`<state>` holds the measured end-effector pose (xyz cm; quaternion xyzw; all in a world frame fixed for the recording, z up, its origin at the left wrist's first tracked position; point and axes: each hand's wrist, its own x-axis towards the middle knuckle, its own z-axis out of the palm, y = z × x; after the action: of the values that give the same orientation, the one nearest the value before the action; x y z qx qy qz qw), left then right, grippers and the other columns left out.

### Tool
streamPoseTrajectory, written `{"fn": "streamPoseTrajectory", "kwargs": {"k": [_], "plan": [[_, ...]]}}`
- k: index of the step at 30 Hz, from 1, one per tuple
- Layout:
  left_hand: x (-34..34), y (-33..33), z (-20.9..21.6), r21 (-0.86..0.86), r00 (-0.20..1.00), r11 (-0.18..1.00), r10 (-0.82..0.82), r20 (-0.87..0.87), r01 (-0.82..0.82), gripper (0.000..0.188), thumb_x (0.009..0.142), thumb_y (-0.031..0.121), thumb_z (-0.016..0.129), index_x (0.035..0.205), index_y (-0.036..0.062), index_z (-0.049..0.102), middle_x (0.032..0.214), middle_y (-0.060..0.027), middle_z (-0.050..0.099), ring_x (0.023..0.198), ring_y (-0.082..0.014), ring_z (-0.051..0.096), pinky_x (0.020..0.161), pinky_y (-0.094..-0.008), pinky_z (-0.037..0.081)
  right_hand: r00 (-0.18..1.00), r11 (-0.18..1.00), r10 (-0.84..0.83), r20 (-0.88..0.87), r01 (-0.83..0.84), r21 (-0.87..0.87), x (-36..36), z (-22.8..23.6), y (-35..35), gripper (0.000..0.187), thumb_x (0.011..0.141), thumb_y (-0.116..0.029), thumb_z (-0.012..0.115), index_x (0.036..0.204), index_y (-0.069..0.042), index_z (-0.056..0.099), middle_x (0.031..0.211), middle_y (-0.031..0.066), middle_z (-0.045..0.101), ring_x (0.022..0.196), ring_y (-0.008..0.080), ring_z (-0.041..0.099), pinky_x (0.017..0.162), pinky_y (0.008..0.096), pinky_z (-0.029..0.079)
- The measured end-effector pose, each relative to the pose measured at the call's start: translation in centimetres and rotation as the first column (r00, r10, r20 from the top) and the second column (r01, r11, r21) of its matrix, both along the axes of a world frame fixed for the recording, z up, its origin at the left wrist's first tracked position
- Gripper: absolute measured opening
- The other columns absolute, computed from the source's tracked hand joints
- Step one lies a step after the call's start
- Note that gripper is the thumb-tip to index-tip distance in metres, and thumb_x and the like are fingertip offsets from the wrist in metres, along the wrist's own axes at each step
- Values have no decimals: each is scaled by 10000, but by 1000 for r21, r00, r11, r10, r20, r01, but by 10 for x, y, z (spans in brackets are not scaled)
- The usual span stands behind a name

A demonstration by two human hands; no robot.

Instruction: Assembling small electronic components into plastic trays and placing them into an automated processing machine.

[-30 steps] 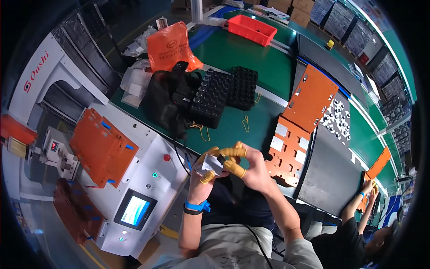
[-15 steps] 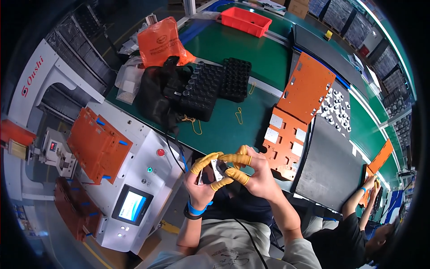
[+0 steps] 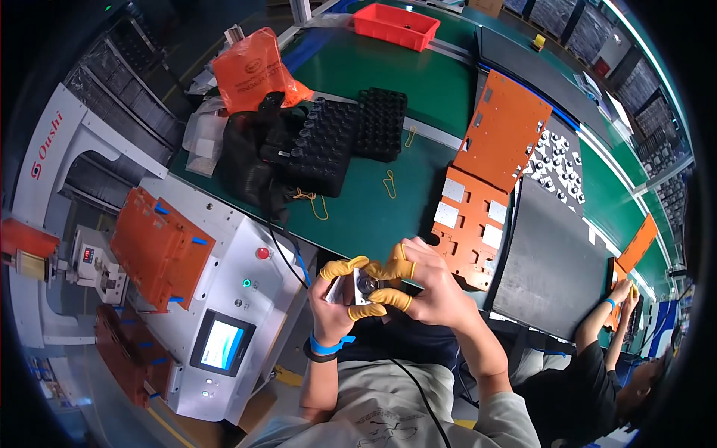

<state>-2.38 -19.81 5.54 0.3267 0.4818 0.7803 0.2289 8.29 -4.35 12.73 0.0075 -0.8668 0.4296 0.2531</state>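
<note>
Close in front of my body, both hands pinch a small silver plate [image 3: 359, 287] with a dark round part [image 3: 369, 284] on it. My left hand [image 3: 333, 312] is closed on the plate's left side between thumb and finger. A second shiny flat piece [image 3: 337, 290] shows inside that hand; I cannot tell if it is separate. With thumb and forefinger, my right hand [image 3: 433, 291] grips the dark round part from the right. Yellow finger cots cover the fingertips of both hands. A blue band [image 3: 328, 346] circles my left wrist.
Left stands a white machine with a screen [image 3: 222, 343] and orange fixture [image 3: 160, 246]. Ahead, a green bench holds black trays [image 3: 326, 145], a black bag [image 3: 250, 160] and a red bin [image 3: 396, 26]. An open orange jig [image 3: 470, 231] lies right; beyond, a co-worker's hands [image 3: 624, 295] work.
The plate has turned in my fingers, so its dark round part now shows more. Both hands have shifted slightly, and my view has tilted a little.
</note>
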Motion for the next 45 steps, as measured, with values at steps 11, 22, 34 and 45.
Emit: {"fn": "streamPoseTrajectory", "kwargs": {"k": [11,22,34,45], "plan": [[6,4,-2,-62,999,998,24,26,-22,722,646,249,964,1237,-2,632,1145,-92,697,1043,-172,664,924,-318,537,984,970,-169,51,175,-169,7,-1,-17,287,761,-111,833,992,3,707,797,52,539,745,229,504,690,360,400],[3,9,-19,-18,812,897,391,-434,-442,543,669,95,937,1145,40,680,1065,-1,725,594,-26,402,520,-191,314,938,806,-119,325,283,-519,10,8,-14,213,830,-110,765,996,21,735,756,-9,533,720,107,473,698,272,427],[6,8,-16,50,729,898,387,-565,-438,551,706,87,919,1176,45,635,1219,-132,697,908,-183,657,733,-267,529,939,739,-62,340,272,-616,7,-7,-18,212,914,-123,746,1041,47,733,905,59,673,777,93,593,718,277,501],[7,10,-11,26,699,892,372,-610,-452,548,711,80,911,1184,46,636,1230,-135,689,781,-117,585,662,-233,471,939,747,-123,321,301,-593,5,-9,-23,203,918,-147,750,1024,24,726,907,11,674,698,57,511,651,241,438]]}}
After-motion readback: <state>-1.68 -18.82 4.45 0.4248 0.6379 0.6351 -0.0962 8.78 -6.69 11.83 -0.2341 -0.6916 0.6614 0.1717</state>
